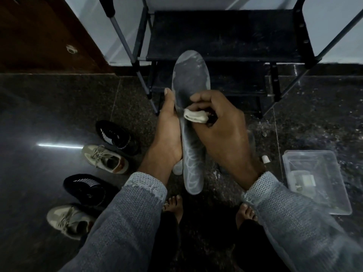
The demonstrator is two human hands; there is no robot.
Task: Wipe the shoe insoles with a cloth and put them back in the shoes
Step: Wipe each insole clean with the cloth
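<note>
A long grey insole stands lengthwise in front of me, toe end pointing away. My left hand grips its left edge near the middle, thumb lying along the rim. My right hand pinches a small folded whitish cloth and presses it on the insole's middle. On the dark floor to the left lie two black shoes and two beige laced shoes. Part of a pale second insole shows under my left wrist.
A black shoe rack with metal poles stands straight ahead. A clear plastic tray holding a small white item lies on the floor at right, a small white object beside it. A brown door is at top left. My bare feet are below.
</note>
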